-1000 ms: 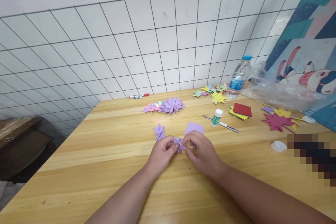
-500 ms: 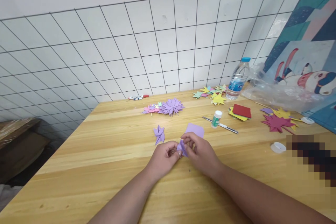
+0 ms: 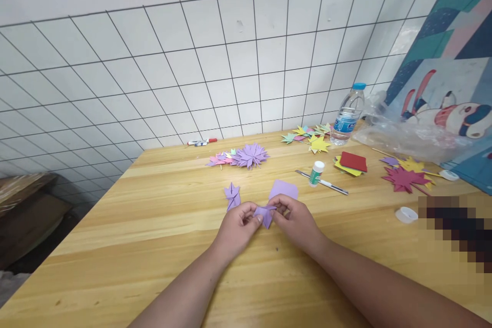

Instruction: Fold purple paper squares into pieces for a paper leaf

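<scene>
A small folded piece of purple paper point(image 3: 266, 216) is pinched between both hands above the wooden table. My left hand point(image 3: 239, 225) grips its left side with thumb and fingers. My right hand point(image 3: 295, 219) is closed on its right corner. Just behind the right hand lies a flat purple paper sheet point(image 3: 284, 189), partly covered by the fingers. A folded purple paper piece point(image 3: 232, 196) with pointed tips rests beyond my left hand, its lower end close to the knuckles.
Behind the hands are a purple paper flower point(image 3: 250, 156), a glue stick point(image 3: 316, 173) and a pen point(image 3: 333, 187). Farther right stand a water bottle point(image 3: 348, 114), stacked coloured paper point(image 3: 353, 162), a dark red paper star point(image 3: 404, 178) and a white cap point(image 3: 406, 214). Markers point(image 3: 202, 142) lie by the wall.
The purple paper between my hands has turned and spread wider, showing a flat face with a point downward. My right hand has shifted slightly to the right along it.
</scene>
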The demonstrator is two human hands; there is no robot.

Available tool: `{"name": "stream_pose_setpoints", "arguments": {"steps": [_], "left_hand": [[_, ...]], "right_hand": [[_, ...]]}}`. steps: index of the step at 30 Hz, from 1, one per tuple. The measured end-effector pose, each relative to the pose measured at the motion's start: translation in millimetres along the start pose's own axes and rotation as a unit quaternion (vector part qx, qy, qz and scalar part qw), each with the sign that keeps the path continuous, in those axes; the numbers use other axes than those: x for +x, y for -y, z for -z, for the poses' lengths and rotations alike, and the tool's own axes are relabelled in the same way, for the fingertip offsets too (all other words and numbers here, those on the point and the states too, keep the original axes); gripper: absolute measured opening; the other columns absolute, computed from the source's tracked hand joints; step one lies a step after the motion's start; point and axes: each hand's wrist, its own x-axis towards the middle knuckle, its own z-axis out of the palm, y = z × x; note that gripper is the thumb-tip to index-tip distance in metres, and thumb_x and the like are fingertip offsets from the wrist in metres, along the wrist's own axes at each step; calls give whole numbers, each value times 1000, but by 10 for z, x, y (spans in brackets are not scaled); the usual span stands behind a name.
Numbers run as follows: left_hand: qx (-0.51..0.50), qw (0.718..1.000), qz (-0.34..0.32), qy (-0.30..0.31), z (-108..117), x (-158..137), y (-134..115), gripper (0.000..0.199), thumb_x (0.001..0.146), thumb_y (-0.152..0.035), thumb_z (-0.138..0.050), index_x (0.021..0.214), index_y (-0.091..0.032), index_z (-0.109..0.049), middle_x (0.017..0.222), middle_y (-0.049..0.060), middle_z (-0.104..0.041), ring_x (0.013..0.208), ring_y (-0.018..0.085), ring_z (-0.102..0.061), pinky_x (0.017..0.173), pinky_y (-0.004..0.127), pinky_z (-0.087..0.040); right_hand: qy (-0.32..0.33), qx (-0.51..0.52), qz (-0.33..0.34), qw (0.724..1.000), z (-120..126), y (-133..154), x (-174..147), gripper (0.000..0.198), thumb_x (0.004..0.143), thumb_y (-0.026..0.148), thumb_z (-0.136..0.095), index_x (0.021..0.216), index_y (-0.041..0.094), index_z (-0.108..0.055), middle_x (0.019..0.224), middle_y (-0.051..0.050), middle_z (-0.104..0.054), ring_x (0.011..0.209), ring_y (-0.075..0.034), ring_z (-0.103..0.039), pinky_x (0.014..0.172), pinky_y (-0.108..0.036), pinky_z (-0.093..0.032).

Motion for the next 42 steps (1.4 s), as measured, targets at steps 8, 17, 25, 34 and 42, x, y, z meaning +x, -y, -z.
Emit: {"name": "stream_pose_setpoints", "arguments": {"steps": [8,17,25,34,42], "left_hand": [[17,999,0,28,2,-9,6,21,78,-34,-56,80,-14,-62,65,1,-59,59,12,-49,55,21,-36],[7,1000,3,29,7,-1,27,27,81,-38,-51,76,-14,-62,62,0,-56,56,11,-46,55,21,-36],[-28,999,31,6,31,20,-7,26,79,-38,-54,76,-13,-63,65,2,-59,59,12,-51,57,22,-39],[-61,997,43,-2,25,23,-31,28,76,-39,-58,78,-12,-65,63,2,-59,57,11,-51,56,22,-39],[-119,991,58,-13,53,48,-85,32,71,-43,-63,78,-11,-65,64,2,-61,56,12,-52,55,22,-41]], "right_hand": [[7,-6,42,999,-12,-13,-17,16,74,18,-52,84,22,-64,79,-1,-62,69,-13,-56,58,-22,-44],[0,-6,-7,1000,0,10,-9,1,73,19,-52,73,20,-53,63,4,-55,59,-11,-53,51,-20,-41],[30,5,32,999,-13,8,-33,4,78,17,-47,78,21,-49,71,3,-56,64,-11,-56,52,-19,-42],[-10,-26,58,998,-7,-26,-25,8,78,15,-47,77,22,-47,69,3,-55,63,-12,-55,52,-20,-42],[7,-59,187,981,24,-57,-12,37,76,-1,-41,90,24,-64,95,0,-66,90,-13,-59,81,-28,-44]]}}
